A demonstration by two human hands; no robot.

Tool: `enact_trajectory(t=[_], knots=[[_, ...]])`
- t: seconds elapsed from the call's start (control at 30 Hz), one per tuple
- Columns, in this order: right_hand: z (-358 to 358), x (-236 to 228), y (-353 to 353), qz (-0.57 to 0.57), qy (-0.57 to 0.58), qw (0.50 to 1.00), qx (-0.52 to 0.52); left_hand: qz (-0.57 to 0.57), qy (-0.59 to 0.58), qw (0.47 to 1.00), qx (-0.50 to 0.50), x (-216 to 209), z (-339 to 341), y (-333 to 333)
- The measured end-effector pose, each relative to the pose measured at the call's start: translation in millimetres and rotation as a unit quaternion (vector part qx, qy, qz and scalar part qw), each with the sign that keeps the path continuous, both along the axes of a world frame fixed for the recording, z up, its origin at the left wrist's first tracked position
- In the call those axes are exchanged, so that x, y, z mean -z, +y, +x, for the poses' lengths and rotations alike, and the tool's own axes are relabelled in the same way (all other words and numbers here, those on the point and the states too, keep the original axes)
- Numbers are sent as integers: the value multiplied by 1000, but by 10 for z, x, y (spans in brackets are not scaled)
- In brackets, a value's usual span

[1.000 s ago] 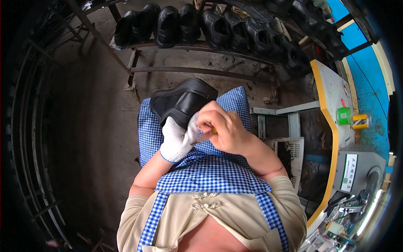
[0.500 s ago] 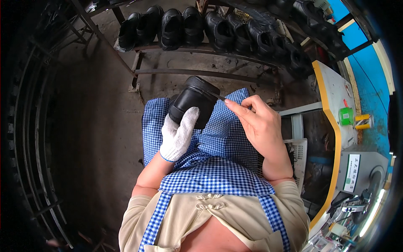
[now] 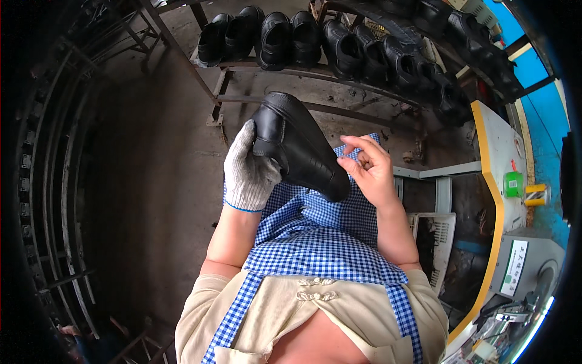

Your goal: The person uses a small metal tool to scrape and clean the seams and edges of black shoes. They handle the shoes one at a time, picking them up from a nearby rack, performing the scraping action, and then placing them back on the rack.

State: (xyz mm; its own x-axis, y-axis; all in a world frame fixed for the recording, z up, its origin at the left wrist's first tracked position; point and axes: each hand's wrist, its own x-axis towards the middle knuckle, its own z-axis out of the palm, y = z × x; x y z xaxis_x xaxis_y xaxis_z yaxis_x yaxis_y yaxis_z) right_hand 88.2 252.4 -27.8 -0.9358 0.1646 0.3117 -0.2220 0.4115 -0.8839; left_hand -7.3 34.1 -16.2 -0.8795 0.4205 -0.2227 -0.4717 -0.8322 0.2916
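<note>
A black leather shoe [image 3: 300,145] is tilted on its side above my lap, its heel end up and its toe pointing down to the right. My left hand [image 3: 250,170], in a white knitted glove, is closed around the shoe at its opening. My bare right hand [image 3: 371,170] is just right of the shoe, with its fingers curled and thumb and forefinger brought near each other. Whatever it holds between the fingers is too small or hidden to make out. A blue checked apron [image 3: 321,236] covers my lap beneath the shoe.
Ahead, a metal rack [image 3: 291,67] carries a row of black shoes [image 3: 276,39]. To the right are a yellow-edged workbench [image 3: 488,151], a green container [image 3: 513,184], a grey machine [image 3: 527,267] and a white plastic crate [image 3: 445,233]. Metal rails [image 3: 51,200] line the left.
The shoe has been turned from heel-on to its side and raised slightly. My right hand has drawn away from its sole edge; the thin tool seen in its fingers earlier no longer shows clearly.
</note>
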Motion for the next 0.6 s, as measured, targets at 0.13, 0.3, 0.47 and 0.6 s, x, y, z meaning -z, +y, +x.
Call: enact_trajectory(t=[0.13, 0.3, 0.47, 0.6], knots=[[-10, 54, 53, -115, -6, 993, -33, -190, 191, 961, 59, -118, 216, 9], [10, -2, 92, -250, -195, 945, -85, -537, 728, 427, 5, 293, 305, 69], [59, 381, 96, -405, -238, 880, -74, -540, 802, 254, -10, 468, 378, 39], [156, 621, 80, -430, -285, 856, 23, -486, 710, 470, 196, -267, 270, -85]])
